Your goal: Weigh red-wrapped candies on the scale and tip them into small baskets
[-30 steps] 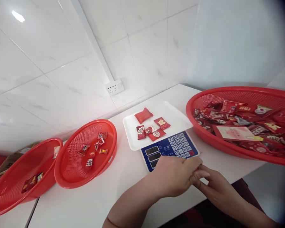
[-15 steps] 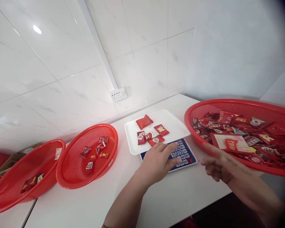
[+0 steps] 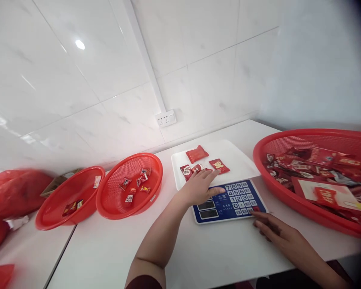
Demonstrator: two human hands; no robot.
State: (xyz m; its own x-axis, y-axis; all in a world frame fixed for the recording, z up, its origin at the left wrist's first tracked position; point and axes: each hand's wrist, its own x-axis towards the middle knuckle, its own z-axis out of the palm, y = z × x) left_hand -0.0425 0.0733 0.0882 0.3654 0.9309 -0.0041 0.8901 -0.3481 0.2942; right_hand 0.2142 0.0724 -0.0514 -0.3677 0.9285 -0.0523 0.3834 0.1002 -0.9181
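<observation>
A blue electronic scale [image 3: 228, 202] with a keypad carries a white tray [image 3: 243, 160]. On the tray lie red candy packets: a bigger one [image 3: 196, 153], a small one [image 3: 219, 165] and another [image 3: 186, 171]. My left hand [image 3: 198, 186] reaches onto the tray's front edge, fingers spread over the packets there and touching a small red one. My right hand [image 3: 273, 230] lies on the table by the scale's front right corner, fingers stretched out and empty.
A big red basket [image 3: 289, 202] full of red packets and a card stands on the right. Left of the scale a red basket [image 3: 114, 210] holds several candies, and another [image 3: 48, 218] holds a few. Red bags [image 3: 12, 192] and a cardboard box [image 3: 55, 182] sit far left.
My hands, joined in front of the scale a second ago, have parted. The left went forward onto the tray; the right swung out right, then came down beside the scale. The view turned left.
</observation>
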